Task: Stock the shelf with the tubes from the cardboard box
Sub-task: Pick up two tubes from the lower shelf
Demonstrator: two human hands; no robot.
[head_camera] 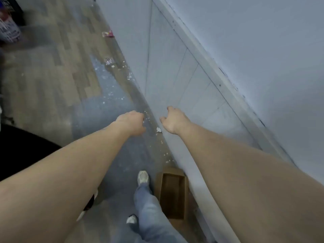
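Observation:
The cardboard box [172, 195] lies open-topped on the floor beside my feet, against the base of the white shelf [177, 81]. Its inside looks brown and bare; no tubes show anywhere in view. Both my arms reach forward over the floor. My left hand [131, 122] hangs above the grey floor with its fingers bent down out of sight and nothing visible in it. My right hand [172, 120] is over the shelf's front edge, with loosely curled fingers that hold nothing. The white shelf boards below it are bare.
White crumbs and scraps of wrapper [108, 61] litter the grey and wood-look floor along the shelf base. A patterned bin [9, 32] stands far left, with a dark round object [21, 151] at the left edge. A white wall panel [263, 41] rises on the right.

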